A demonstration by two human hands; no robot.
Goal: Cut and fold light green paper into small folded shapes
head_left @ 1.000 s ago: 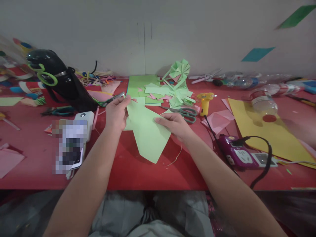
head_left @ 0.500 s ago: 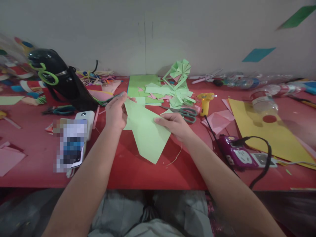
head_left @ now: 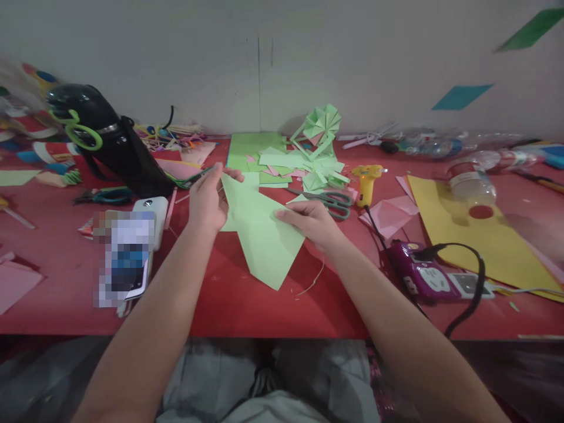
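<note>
A light green sheet of paper [head_left: 267, 232], creased and with angled edges, is held up over the red table between my two hands. My left hand [head_left: 209, 200] grips its upper left corner; some of those fingers are hidden behind the paper. On the right edge, my right hand [head_left: 312, 220] pinches the sheet with the thumb on top. Grey-handled scissors [head_left: 337, 204] lie just beyond my right hand. Behind the sheet are a folded green paper model [head_left: 322, 126], loose pale green pieces [head_left: 282, 157] and a green paper stack [head_left: 253, 147].
A yellow glue gun [head_left: 366, 183] stands right of the scissors. Farther right are a purple power strip [head_left: 423, 276], yellow paper [head_left: 467, 235] and a plastic bottle [head_left: 471, 185]. At left are a phone [head_left: 130, 264], pliers [head_left: 106, 196] and a black bottle holder [head_left: 110, 144].
Both hands keep their hold on the green paper. The sheet's lower tip has risen very slightly, and the left fingers have shifted a little. Objects on the table stay put.
</note>
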